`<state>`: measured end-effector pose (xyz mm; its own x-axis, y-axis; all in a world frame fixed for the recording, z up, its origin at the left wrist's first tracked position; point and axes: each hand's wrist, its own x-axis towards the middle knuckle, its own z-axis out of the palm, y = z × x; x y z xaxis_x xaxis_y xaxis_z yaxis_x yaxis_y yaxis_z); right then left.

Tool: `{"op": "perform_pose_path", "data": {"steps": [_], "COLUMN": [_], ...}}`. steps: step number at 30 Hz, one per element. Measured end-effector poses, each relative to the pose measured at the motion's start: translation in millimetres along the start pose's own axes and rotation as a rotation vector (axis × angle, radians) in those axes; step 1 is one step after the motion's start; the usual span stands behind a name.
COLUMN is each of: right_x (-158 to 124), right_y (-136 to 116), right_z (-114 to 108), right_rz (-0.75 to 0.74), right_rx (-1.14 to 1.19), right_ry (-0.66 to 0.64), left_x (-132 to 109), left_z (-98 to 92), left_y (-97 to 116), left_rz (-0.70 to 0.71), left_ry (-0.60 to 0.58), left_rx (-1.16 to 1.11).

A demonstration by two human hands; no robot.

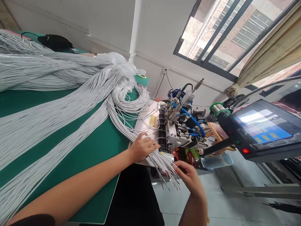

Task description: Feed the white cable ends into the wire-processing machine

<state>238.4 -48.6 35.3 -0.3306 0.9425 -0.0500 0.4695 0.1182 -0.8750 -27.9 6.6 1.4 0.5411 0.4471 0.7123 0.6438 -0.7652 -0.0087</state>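
My left hand [142, 147] rests on a bundle of thin white cables [122, 125], fingers curled over them near the edge of a white plate [148, 121]. My right hand [187, 174] pinches the loose cable ends [169, 177], which fan out past the table edge with small dark and red tips. Right behind both hands stands a small metal machine [180, 128] with blue tubes. Long sheaves of the same white cable [47, 119] stretch across the green table [101, 150] to the left.
A touchscreen control panel [263, 128] on an arm stands at the right, with a red button [245, 151]. A wire spool [217, 108] sits behind the machine. Clear plastic wrap [117, 61] and a black object [55, 41] lie at the table's far end. A window is above.
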Motion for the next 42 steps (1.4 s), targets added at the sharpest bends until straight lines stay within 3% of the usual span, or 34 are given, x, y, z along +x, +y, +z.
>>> {"op": "perform_pose_path", "data": {"steps": [8,13,42], "right_x": [14,24,28], "right_y": [12,19,20], "right_z": [9,20,28], "right_rz": [0.013,0.028,0.043], "right_rx": [0.128,0.272,0.264], "right_ry": [0.513,0.694,0.741], "left_x": [0,-1,-2], "left_z": [1.6,3.2,6.4], "left_y": [-2,-3,-3], "left_rz": [0.048,0.061,0.039], "left_ry": [-0.012,0.01,-0.161], "left_rx": [0.005,-0.014,-0.047]}}
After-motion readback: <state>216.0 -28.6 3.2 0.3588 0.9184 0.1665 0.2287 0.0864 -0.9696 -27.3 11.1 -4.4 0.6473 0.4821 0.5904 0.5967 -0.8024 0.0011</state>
